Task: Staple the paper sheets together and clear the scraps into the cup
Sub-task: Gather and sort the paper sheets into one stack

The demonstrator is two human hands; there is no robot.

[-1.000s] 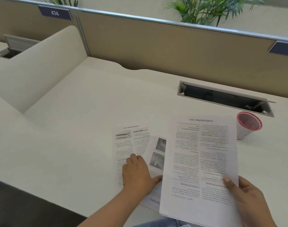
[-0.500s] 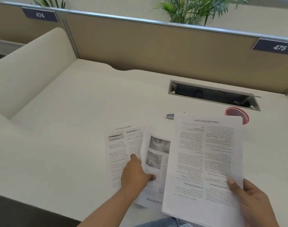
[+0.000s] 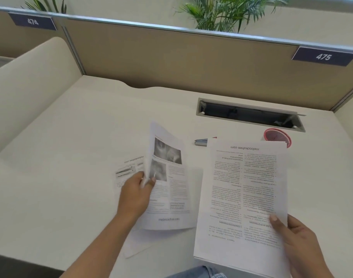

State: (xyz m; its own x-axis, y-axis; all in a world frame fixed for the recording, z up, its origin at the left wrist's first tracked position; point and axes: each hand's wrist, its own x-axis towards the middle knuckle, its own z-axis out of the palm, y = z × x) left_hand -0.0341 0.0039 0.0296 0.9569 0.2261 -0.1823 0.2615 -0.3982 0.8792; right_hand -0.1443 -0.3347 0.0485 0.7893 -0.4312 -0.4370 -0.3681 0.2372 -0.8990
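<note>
My right hand [image 3: 298, 243] grips a stack of printed sheets [image 3: 243, 193] by its lower right edge, held above the desk. My left hand [image 3: 135, 193] pinches the left edge of a sheet with two grey pictures [image 3: 169, 177] and holds it tilted up off the desk. Another printed sheet [image 3: 129, 167] lies flat under it, partly hidden by my hand. A grey stapler [image 3: 201, 141] lies beyond the papers, its right end hidden by the stack. A red-rimmed cup [image 3: 275, 135] stands at the right, partly behind the stack's top corner.
The white desk [image 3: 81, 137] is fenced by a tan partition [image 3: 171, 57] at the back and a cream divider [image 3: 31, 81] on the left. An open cable tray [image 3: 249, 115] is set in the desk behind the cup. Plants rise behind the partition.
My left hand has gone from lying flat on the desk sheets to pinching the picture sheet, which is now lifted. The stapler has come into view. The right hand's stack stays held.
</note>
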